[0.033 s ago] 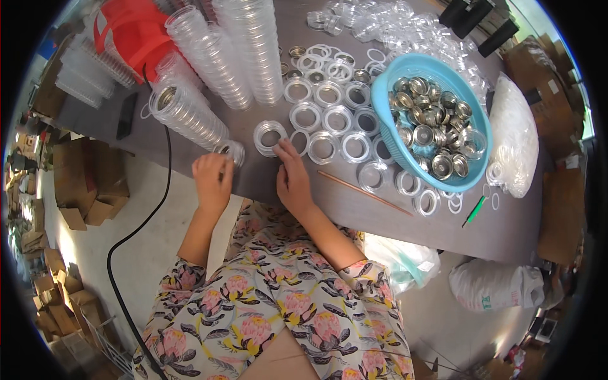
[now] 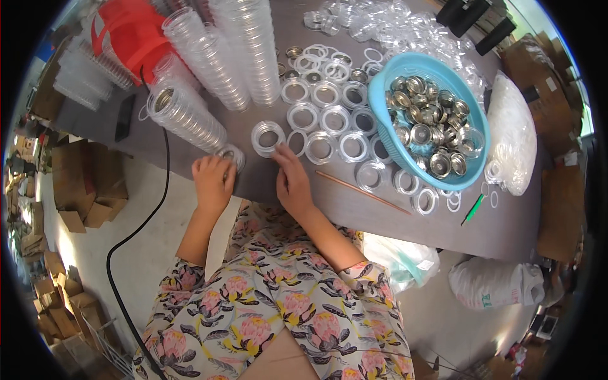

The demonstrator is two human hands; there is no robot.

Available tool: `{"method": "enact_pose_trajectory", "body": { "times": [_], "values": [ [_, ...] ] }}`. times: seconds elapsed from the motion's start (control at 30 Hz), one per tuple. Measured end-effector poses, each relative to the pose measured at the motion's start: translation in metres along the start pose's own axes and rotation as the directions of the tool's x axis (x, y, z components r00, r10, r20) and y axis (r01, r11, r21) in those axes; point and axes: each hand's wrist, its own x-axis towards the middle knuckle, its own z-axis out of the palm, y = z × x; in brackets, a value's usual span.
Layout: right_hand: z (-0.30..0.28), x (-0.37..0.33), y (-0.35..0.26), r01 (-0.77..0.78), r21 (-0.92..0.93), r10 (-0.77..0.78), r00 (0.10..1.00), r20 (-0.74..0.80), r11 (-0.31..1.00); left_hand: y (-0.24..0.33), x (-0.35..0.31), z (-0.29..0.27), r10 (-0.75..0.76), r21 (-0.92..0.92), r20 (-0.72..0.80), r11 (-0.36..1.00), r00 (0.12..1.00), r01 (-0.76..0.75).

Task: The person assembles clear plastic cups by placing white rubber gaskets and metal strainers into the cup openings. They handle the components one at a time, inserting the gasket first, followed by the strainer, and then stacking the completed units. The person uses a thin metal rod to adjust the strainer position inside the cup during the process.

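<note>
My left hand (image 2: 214, 182) is closed at the table's front edge, its fingers curled down so that anything in them is hidden. Just beyond its fingertips a clear round plastic piece (image 2: 235, 154) lies at the foot of a leaning stack of clear plastic cups (image 2: 190, 120). To the right, my right hand (image 2: 293, 180) is open, its fingers stretched forward. Its fingertips are at the near edge of a clear plastic ring-shaped piece (image 2: 254, 140) with an open-looking centre. Beside that lies a thin white ring (image 2: 305, 144).
Rows of clear ring-shaped pieces (image 2: 320, 147) cover the table's middle. A blue basket (image 2: 379, 104) holds silvery metal cups. Nearby are a thin brown stick (image 2: 364, 192), a green-handled tool (image 2: 474, 209), tall cup stacks (image 2: 247, 54) and a black cable (image 2: 166, 171).
My left hand's fingers have shifted slightly and turned further down. The right fingertips have drawn back a little from the ring-shaped piece. The whole view has moved slightly.
</note>
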Motion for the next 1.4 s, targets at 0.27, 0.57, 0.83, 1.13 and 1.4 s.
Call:
{"method": "enact_pose_trajectory", "body": {
  "times": [0.27, 0.57, 0.83, 1.13, 1.4],
  "values": [
    [-0.154, 0.087, -0.043, 0.095, -0.480, -0.200, 0.965, -0.173, 0.872, 0.009, 0.000, 0.010, 0.271, 0.211, -0.138, 0.948, 0.953, -0.239],
    [-0.249, 0.124, 0.030, -0.145, -0.987, 0.690, 0.722, -0.056, 0.072, 0.018, -0.010, 0.009, 0.272, 0.091, -0.179, 0.962, 0.945, -0.259],
    [-0.238, 0.114, 0.049, 0.072, -0.976, 0.693, 0.694, 0.196, 0.204, 0.020, -0.024, 0.006, 0.233, -0.034, -0.132, 0.970, 0.963, -0.240],
    [-0.261, 0.101, 0.074, -0.128, -0.728, 0.500, 0.804, 0.322, 0.674, 0.015, -0.029, 0.005, 0.227, -0.115, -0.130, 0.963, 0.965, -0.242],
    [-0.237, 0.113, 0.047, -0.059, -0.925, 0.629, 0.750, 0.207, 0.375, 0.020, -0.029, 0.006, 0.239, -0.162, -0.096, 0.954, 0.966, -0.252]
  ]
}}
